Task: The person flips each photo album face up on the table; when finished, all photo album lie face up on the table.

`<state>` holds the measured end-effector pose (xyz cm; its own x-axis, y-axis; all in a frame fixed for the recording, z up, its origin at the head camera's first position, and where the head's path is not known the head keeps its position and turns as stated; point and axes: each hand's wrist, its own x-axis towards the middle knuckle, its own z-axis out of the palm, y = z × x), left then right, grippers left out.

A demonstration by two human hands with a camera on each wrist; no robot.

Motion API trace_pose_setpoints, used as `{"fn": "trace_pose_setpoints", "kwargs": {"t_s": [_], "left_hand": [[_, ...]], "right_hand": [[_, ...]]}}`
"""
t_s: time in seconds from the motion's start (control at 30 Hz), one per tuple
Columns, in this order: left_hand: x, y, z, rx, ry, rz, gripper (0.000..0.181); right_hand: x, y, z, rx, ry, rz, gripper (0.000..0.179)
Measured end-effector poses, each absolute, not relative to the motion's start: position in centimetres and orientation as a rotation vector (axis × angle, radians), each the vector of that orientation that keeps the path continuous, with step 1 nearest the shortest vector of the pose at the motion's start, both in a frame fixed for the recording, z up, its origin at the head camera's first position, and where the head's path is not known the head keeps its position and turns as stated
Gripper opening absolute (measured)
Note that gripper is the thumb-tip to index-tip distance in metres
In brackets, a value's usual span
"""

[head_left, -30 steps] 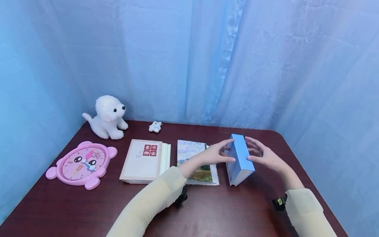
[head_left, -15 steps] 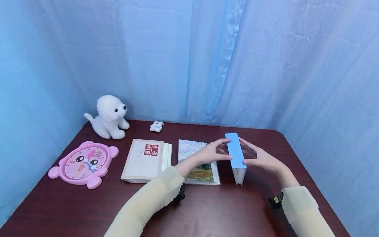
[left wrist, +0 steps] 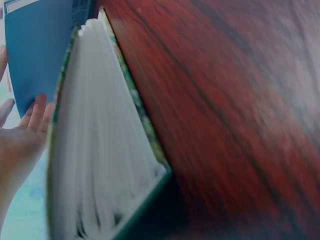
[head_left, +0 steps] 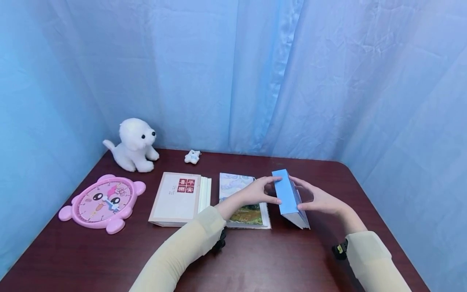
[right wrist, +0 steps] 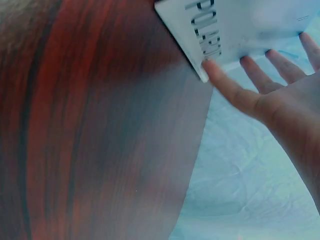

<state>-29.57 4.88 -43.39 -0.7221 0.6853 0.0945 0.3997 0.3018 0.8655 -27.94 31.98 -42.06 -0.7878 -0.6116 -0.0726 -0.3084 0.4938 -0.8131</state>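
Note:
A thick book with a blue spine (head_left: 287, 194) stands spine up on the table at the right, its top leaning left. My left hand (head_left: 257, 191) touches its left side with fingertips and thumb. My right hand (head_left: 321, 199) presses the opposite side the same way. In the left wrist view, the left hand's fingers (left wrist: 37, 117) lie fairly straight against the blue cover (left wrist: 40, 55). The right wrist view has the right hand (right wrist: 285, 100) spread, fingertips on a pale cover (right wrist: 235, 30) with dark letters. Left of it, partly behind the left arm, lies a painted-cover book (head_left: 246, 213).
A pale book with red squares (head_left: 175, 198) lies left of the painted one. A pink clock (head_left: 102, 202) is at the far left. Behind stand a white plush dog (head_left: 135, 142) and a small white bear-shaped item (head_left: 192, 156). Blue curtains (head_left: 255, 81) surround the table (head_left: 262, 259).
The blue-spined book has tipped from leaning right, through nearly upright, to leaning left. Both hands have moved slightly left with it.

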Motion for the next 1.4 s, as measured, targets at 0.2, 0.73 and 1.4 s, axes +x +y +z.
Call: {"fn": "trace_pose_setpoints", "kwargs": {"t_s": [0.2,0.73,1.4], "left_hand": [[-29.7,4.6,-43.8,0.984,2.479,1.183,0.077],[-30.6,4.9,-44.8,1.028,2.657,0.754,0.086],[-29.7,6.0,-45.4,1.085,2.726,0.338,0.095]], "right_hand": [[-27.8,31.8,-42.6,-0.741,2.427,-1.129,0.094],[-28.4,31.7,-43.3,-0.793,2.676,-0.798,0.096],[-29.6,34.5,-45.4,-0.871,2.762,-0.755,0.086]]}}
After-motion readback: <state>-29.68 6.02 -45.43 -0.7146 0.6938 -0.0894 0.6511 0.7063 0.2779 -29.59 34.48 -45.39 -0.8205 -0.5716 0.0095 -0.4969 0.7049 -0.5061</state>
